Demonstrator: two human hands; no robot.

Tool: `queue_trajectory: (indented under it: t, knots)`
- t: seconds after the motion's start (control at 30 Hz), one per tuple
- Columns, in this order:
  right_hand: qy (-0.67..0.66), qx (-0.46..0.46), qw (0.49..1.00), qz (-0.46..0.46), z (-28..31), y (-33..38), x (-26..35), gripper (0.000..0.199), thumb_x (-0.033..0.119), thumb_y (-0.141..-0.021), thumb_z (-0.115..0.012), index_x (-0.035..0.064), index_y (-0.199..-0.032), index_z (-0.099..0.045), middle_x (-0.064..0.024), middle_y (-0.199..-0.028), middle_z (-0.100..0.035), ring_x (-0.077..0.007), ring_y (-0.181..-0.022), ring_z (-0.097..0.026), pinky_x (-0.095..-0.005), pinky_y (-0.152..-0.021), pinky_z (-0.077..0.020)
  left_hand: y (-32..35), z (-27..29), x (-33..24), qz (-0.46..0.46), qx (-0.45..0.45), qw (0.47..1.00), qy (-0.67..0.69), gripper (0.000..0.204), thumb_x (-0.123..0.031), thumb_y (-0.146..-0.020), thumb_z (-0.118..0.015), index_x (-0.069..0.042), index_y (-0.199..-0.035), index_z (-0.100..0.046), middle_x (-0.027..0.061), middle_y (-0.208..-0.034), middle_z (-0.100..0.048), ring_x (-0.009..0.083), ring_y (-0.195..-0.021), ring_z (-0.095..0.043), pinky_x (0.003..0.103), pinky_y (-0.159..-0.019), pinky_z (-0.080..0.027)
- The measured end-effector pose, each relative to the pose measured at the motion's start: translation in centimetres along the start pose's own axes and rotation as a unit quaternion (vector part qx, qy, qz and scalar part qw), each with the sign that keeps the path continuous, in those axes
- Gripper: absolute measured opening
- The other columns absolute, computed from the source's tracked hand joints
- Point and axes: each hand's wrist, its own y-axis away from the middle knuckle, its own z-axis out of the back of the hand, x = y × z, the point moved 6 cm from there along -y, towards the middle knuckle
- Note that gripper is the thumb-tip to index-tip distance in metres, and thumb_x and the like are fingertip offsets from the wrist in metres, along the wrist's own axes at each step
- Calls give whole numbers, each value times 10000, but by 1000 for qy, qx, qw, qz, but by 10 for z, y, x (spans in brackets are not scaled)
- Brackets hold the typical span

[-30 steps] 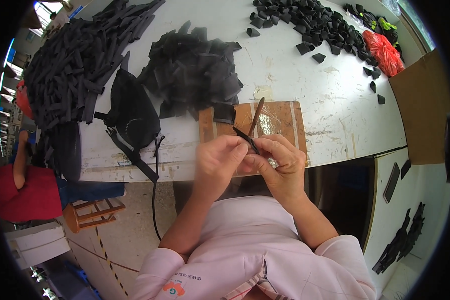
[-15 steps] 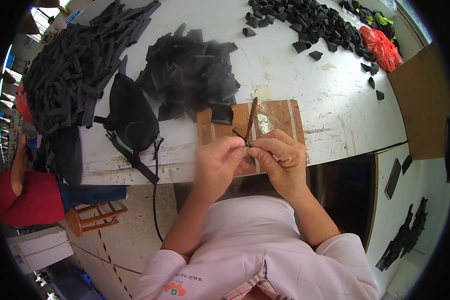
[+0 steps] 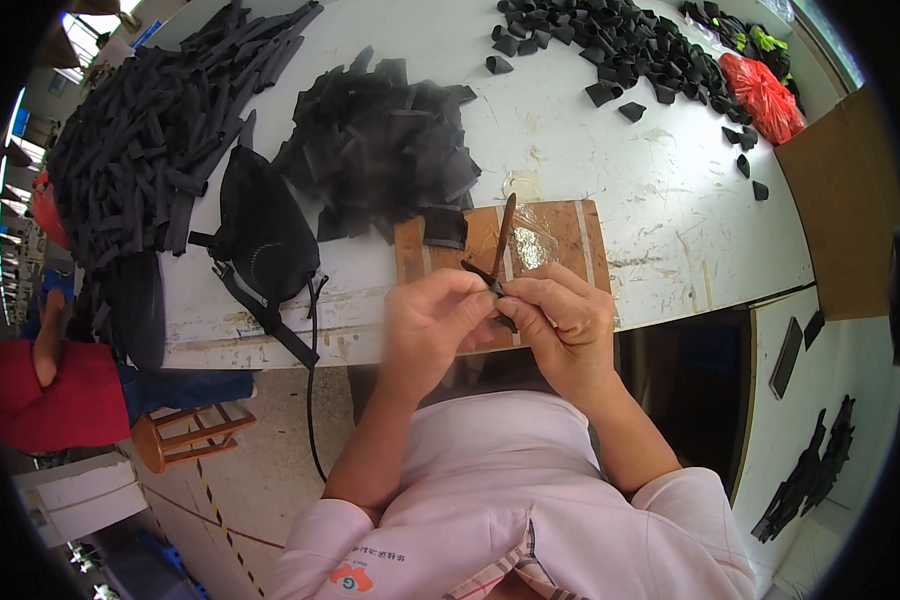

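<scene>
My left hand (image 3: 432, 325) and my right hand (image 3: 570, 325) meet over the near edge of the table. Between their pinched fingertips is a small strip of black fabric (image 3: 481, 276), partly hidden by the fingers. A slim brown stick (image 3: 506, 235) juts away from just beyond my fingertips; its near end is hidden. Under and past the hands lies a brown wooden board (image 3: 582, 240) with pale stripes and shiny clear tape. One flat black fabric piece (image 3: 444, 228) rests on the board's far left corner.
Beyond the board is a heap of black fabric pieces (image 3: 380, 140); long black strips (image 3: 140, 140) pile up farther left. A black pouch-like thing (image 3: 260, 230) with straps lies nearer. Folded black pieces (image 3: 640, 50), a red plastic bag (image 3: 760, 95) and a cardboard box (image 3: 840, 200) are right.
More of the black strip shows above my left fingertips, tilted to the left. My left hand has shifted slightly; my right hand stays close to its place. A person's arm at far left has moved.
</scene>
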Motion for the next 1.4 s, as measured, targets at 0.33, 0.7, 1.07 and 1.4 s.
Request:
queue_trajectory:
  t: [0.33,0.7,1.07,1.4]
  knots:
    - [188,-108,975,46,-4,2,-11,134,-3,-663,-627,18,-791,-594,-71,-689,-495,-173,-557,-517,-285,-478,-422,-9,-3,11,19,-80,982,170,134,73,-748,-541,15,-866,-516,72,-713,-575,23,-393,-396,139,-343,-307]
    - [-646,112,658,-370,-35,12,-41,196,253,-839,-563,68,-780,-535,38,-690,-457,-18,-576,-353,-183,-470,-275,1,-10,-7,-141,-161,976,-38,105,86,-748,-499,30,-833,-521,61,-743,-572,18,-473,-454,162,-374,-329]
    - [-354,198,877,-256,-9,-71,-28,312,339,-872,-518,74,-707,-523,72,-578,-378,-17,-508,-299,-171,-441,-239,-42,-17,-26,112,112,857,491,195,-31,-861,-454,26,-1043,-494,105,-737,-583,14,-303,-266,156,-305,-213]
    - [-414,180,869,-204,-8,-70,-18,313,323,-864,-537,73,-678,-505,52,-571,-393,-35,-505,-326,-185,-443,-276,-40,-20,-41,8,96,899,427,162,-37,-842,-512,-13,-1002,-508,73,-766,-572,38,-449,-373,159,-391,-273]
